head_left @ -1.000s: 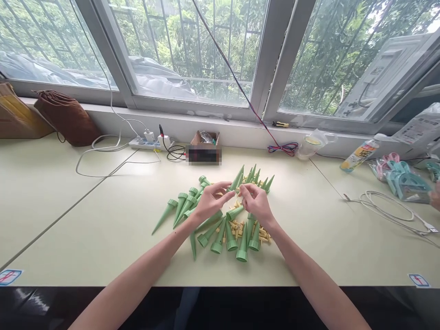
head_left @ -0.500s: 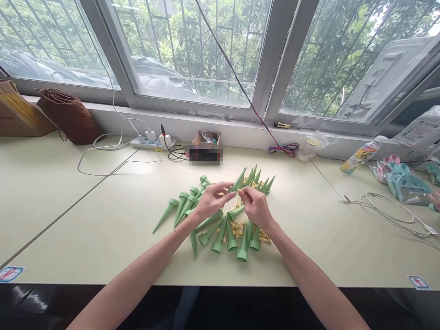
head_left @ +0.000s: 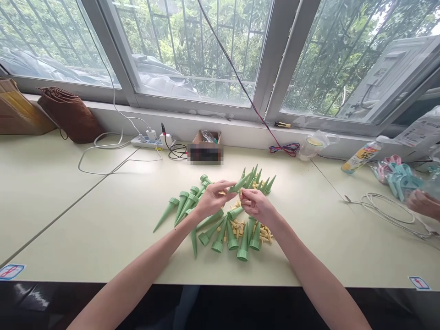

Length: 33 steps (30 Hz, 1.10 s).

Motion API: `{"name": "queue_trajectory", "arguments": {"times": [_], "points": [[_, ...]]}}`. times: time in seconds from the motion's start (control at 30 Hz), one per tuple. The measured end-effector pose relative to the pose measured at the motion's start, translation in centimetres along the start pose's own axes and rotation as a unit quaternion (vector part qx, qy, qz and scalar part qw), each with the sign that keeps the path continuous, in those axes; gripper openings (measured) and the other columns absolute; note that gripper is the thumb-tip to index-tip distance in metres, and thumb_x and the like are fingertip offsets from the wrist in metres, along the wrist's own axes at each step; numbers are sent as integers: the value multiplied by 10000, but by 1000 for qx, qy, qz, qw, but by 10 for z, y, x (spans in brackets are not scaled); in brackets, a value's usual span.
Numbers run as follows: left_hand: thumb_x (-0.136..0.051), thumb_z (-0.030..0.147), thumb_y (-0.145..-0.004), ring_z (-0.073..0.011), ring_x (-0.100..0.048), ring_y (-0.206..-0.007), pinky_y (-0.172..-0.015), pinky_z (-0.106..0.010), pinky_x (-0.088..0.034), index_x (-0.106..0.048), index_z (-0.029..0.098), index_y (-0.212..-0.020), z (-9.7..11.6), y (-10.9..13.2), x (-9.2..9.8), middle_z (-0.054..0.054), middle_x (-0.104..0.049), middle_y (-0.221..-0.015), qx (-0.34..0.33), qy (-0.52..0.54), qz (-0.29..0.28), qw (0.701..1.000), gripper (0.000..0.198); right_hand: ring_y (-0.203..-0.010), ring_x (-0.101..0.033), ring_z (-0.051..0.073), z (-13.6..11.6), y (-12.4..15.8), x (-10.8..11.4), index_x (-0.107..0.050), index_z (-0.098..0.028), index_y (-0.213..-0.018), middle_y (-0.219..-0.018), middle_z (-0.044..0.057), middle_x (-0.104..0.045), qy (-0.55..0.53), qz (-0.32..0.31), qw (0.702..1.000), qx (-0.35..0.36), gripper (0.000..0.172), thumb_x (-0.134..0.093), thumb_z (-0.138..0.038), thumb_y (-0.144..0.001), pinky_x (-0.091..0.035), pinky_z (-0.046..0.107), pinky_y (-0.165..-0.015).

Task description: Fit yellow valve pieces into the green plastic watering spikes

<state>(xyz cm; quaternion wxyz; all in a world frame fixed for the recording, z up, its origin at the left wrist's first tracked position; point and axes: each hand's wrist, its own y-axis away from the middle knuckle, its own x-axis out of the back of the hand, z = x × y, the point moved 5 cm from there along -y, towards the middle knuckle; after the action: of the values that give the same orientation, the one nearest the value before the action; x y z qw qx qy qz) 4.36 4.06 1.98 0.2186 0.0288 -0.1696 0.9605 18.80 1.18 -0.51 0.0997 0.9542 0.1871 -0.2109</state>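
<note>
My left hand (head_left: 215, 199) is closed on a green plastic spike (head_left: 239, 184), a hollow cone tilted with its tip up and to the right. Close beside it, my right hand (head_left: 256, 203) pinches a small yellow plastic piece (head_left: 241, 192) between thumb and fingertips, near the spike's wide end. Several more green spikes (head_left: 242, 250) lie around my hands, many with wide ribbed ends. Among them is a heap of small yellow pieces (head_left: 238, 227), and more lie behind my hands by a cluster of upright spikes (head_left: 270, 184).
Along the window sill are a power strip (head_left: 153, 143), a small open box (head_left: 206, 149) and a bottle (head_left: 364, 155). Bagged clips (head_left: 400, 176) and a coiled white cable (head_left: 385, 206) lie at right, where another person's hand (head_left: 424, 203) reaches in. A brown pouch (head_left: 70, 114) stands at left.
The spike in my left hand has tipped lower toward the right. My right hand has shifted slightly down and right with the yellow piece. Another person's hand has come further in at right.
</note>
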Motion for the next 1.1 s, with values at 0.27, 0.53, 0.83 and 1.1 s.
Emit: {"name": "queue_trajectory", "arguments": {"times": [0.27,0.53,0.83,1.1], "points": [[-733,409,-772,-93,-501,-532,-465,-208,-454,-681,132,-1051,5,3,3,14,-552,-657,55,-2,42,998,397,-400,-427,59,-12,3,0,-571,-183,-801,-680,-23,-538,197,132,955,179,338,-629,-510,-862,-286,212,-358],[-711,428,-793,-89,-489,-513,-478,-209,-427,-680,134,-998,5,2,4,27,-520,-624,57,-9,33,998,360,-588,-507,136,-22,15,-9,-598,-189,-838,-700,15,-579,424,161,845,284,289,-505,-435,-956,-399,267,-554],[-662,444,-841,-90,-493,-494,-485,-209,-408,-662,142,-1043,3,8,-6,41,-505,-586,47,-22,8,999,364,-527,-412,128,-20,17,-6,-528,-200,-710,-595,-9,-480,471,208,795,320,361,-440,-415,-986,-336,267,-530],[-730,399,-782,-80,-526,-580,-499,-198,-459,-659,157,-1098,0,8,-10,-29,-620,-848,41,15,-3,999,404,-468,-357,108,-16,13,1,-420,-210,-604,-520,-33,-402,335,209,883,253,442,-501,-482,-944,-301,264,-464]]}}
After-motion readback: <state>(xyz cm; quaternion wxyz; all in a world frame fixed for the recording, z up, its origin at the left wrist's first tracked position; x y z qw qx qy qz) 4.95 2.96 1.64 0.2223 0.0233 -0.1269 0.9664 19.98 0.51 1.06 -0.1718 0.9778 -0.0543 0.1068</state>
